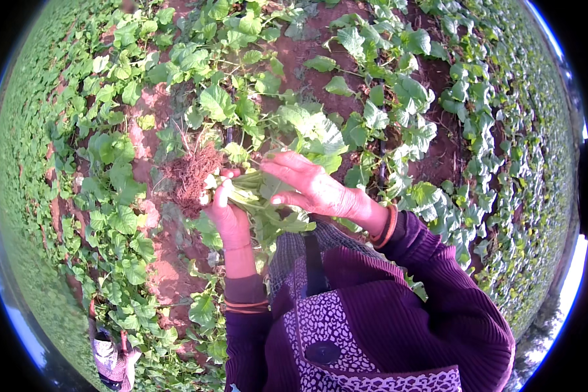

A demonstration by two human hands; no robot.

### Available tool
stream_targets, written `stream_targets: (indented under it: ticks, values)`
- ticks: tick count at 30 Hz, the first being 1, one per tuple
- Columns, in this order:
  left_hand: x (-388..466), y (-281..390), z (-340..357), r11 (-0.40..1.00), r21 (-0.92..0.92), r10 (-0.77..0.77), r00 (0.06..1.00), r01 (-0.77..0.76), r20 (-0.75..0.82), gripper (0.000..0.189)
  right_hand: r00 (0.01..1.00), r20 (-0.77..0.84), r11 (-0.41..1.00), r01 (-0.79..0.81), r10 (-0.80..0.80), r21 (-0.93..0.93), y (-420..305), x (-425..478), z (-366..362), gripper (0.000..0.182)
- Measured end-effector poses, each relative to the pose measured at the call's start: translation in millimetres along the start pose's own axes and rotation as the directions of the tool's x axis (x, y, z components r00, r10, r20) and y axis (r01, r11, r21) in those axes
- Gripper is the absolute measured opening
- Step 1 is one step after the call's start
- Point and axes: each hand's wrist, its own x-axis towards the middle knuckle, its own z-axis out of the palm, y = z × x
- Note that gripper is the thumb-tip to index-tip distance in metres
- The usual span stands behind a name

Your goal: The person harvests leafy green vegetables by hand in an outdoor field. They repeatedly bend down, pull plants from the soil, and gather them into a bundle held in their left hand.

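Note:
My left hand (pixel 228 215) grips a bunch of uprooted leafy plants around the pale green stems (pixel 247 188), just beside the roots. Reddish-brown fibrous roots (pixel 193 179) fan out to the left of that hand. Broad green leaves (pixel 318 134) of the bunch spread to the right, partly behind my right hand. With fingers extended, my right hand (pixel 311 186) lies over the leaf stalks and leaves; whether it presses on them is hard to tell. An orange band (pixel 389 225) circles the right wrist, and orange bands (pixel 246 306) ring the left sleeve.
Rows of leafy plants (pixel 122 215) grow on both sides, with strips of reddish soil (pixel 169 264) between them. A dark drip line (pixel 382 161) runs along one row. Another person (pixel 110 355) is among the plants at lower left.

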Motion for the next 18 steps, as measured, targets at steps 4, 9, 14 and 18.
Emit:
stream_targets:
  ticks: [4,9,14,18]
  values:
    - [8.3,30.1,-17.2,0.982,-0.113,-0.153,0.988,0.154,0.016,0.022,0.989,0.145,0.978,0.031,0.0,-0.208,32.9,-3.1,-46.8,0.089]
    - [10.7,51.1,-17.2,0.949,-0.237,-0.157,0.965,0.206,0.21,0.021,0.904,0.426,0.952,0.097,0.038,-0.291,41.2,9.2,-28.3,0.095]
    - [-2.3,65.1,-3.6,0.947,-0.241,-0.147,0.951,0.215,0.272,0.023,0.862,0.499,0.981,0.007,0.092,-0.193,52.8,-8.6,3.7,0.079]
    - [-7.1,70.9,-10.8,0.934,-0.25,-0.177,0.94,0.254,0.292,0.024,0.923,0.382,0.999,-0.044,0.047,-0.017,65.3,-22.3,26.9,0.045]
